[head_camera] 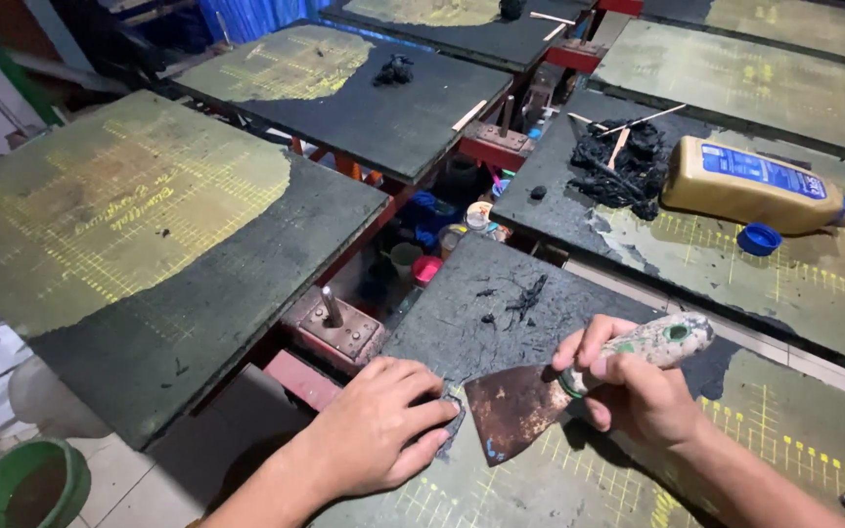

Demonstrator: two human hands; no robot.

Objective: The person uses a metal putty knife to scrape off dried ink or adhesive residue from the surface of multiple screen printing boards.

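Scraper (540,396): rusted, matt metal blade, paint-flecked worn handle. Near board (501,313): rough, crusted black coating, flaking to a dull yellow-green gridded face. Bottle (750,184) on the far board: glossy golden plastic.

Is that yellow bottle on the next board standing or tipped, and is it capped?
Tipped and uncapped: the yellow bottle lies on its side, and its blue cap sits loose on the board beside it.

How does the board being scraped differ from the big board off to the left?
The near board is worked on: the right hand holds a rusty scraper on it while the left hand presses its edge. The left board is untouched. The near board carries black scrapings; the left board looks almost bare. Both show yellow grid lines and a dark coating.
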